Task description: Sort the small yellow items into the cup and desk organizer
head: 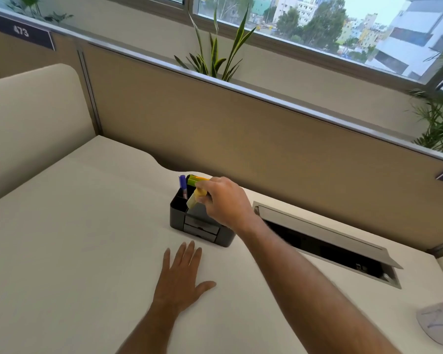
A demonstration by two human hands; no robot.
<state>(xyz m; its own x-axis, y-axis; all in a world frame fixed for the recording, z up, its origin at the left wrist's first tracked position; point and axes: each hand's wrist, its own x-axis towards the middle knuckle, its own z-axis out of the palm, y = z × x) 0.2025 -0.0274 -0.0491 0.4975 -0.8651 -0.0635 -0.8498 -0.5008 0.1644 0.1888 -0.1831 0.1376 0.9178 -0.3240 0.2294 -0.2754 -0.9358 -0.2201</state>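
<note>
A black desk organizer (189, 227) with two small front drawers stands mid-desk. A blue marker (182, 183) sticks up from its back left compartment, and a green-yellow item (192, 179) rises beside it. My right hand (225, 200) hovers over the organizer, fingers closed on a small yellow highlighter (195, 199) that tilts down into the top opening. My left hand (183, 277) lies flat on the desk in front of the organizer, fingers spread, holding nothing. A pale cup with a pink rim (440, 323) lies on its side at the right edge.
The white desk (74, 238) is backed by a tan partition (241, 129). An open cable hatch with a raised grey lid (325, 231) sits right of the organizer. A cream side divider (31, 111) stands at left. Plants line the window ledge.
</note>
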